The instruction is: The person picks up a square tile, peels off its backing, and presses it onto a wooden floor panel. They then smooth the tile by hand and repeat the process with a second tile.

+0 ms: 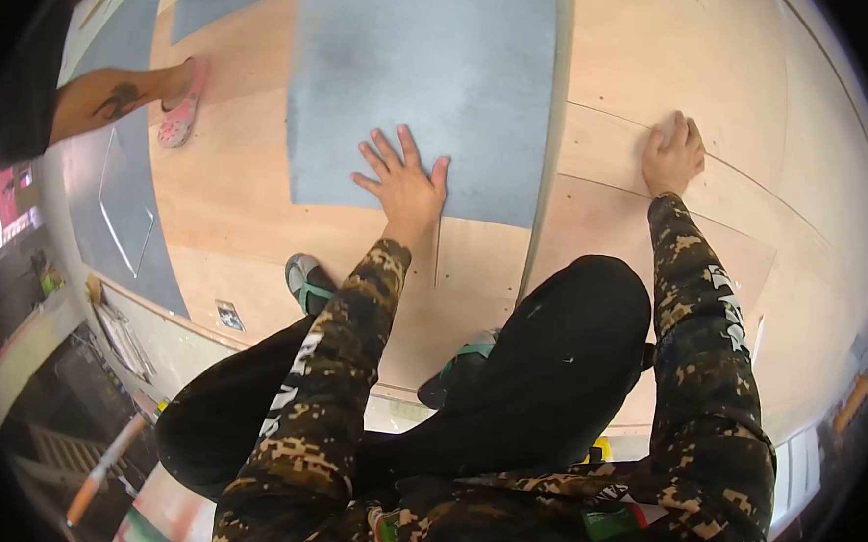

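My left hand (406, 186) lies flat with its fingers spread on the lower edge of a smooth grey sheet (425, 74), which rests on the plywood floor. It holds nothing. My right hand (674, 156) leans on a pale plywood board (676, 58) to the right, beside a seam between boards. Its fingers are slightly bent and a little apart, with nothing visible in them. A narrow raised edge (551, 140) runs between the grey sheet and the right-hand plywood.
Another person's leg (114, 102) in a pink clog (180, 111) stands at the left. A second grey sheet (128, 216) carries a thin pale frame-like outline (128, 216). My sandalled foot (309, 284) is on the plywood. Lower left, a pole (105, 470) stands beyond the floor's edge.
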The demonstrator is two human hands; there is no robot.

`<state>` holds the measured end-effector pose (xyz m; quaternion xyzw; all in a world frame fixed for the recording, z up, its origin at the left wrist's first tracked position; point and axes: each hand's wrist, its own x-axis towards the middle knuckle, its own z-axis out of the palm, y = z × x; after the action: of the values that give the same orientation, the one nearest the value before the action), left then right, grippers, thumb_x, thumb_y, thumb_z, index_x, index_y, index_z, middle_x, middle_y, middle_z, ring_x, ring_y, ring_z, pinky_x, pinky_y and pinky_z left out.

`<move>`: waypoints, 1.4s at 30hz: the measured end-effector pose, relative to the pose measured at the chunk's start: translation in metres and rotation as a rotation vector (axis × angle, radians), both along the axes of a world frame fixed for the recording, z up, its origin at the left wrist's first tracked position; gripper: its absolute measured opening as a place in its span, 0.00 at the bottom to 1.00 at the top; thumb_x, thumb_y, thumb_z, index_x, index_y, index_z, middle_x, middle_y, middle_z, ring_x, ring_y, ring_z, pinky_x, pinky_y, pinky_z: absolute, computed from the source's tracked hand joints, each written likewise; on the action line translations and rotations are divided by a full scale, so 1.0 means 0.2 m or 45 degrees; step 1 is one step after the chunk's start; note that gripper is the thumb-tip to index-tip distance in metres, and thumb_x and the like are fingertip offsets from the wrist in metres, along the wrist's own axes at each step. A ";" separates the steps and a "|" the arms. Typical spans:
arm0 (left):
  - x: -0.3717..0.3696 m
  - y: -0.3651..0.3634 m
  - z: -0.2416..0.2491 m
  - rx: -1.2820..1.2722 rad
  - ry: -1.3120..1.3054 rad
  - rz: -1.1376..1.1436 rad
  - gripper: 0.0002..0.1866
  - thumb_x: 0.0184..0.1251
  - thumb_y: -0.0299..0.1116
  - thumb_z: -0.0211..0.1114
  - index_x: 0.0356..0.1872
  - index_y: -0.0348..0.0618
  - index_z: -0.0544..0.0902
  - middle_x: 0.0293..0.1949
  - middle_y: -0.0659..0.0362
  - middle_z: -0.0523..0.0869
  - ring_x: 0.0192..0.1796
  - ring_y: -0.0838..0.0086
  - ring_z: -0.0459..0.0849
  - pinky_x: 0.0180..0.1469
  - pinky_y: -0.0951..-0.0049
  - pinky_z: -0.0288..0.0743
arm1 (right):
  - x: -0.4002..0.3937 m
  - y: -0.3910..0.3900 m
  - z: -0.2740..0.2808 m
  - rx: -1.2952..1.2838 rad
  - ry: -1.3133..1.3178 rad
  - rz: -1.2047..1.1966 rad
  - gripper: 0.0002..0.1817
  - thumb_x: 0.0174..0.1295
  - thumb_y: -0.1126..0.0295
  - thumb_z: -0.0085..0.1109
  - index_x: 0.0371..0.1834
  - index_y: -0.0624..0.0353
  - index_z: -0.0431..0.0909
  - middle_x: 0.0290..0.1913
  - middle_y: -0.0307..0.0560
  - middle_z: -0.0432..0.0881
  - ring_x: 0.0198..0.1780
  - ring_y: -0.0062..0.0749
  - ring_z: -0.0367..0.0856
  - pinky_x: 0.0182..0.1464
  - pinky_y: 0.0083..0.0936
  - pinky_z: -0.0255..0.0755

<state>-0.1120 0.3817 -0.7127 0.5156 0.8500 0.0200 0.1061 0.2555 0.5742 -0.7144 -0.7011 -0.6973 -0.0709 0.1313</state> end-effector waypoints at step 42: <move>-0.76 0.28 0.06 0.097 -0.103 0.167 0.51 0.61 0.69 0.57 0.79 0.52 0.51 0.76 0.32 0.42 0.79 0.42 0.39 0.76 0.42 0.35 | 0.04 -0.14 -0.04 -0.140 -0.177 0.020 0.31 0.70 0.49 0.42 0.74 0.48 0.62 0.73 0.51 0.62 0.72 0.53 0.58 0.69 0.57 0.51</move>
<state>-0.2639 0.4385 -0.7017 0.4612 0.8756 0.0800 0.1191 0.2627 0.5453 -0.7224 -0.6951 -0.7131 -0.0799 0.0443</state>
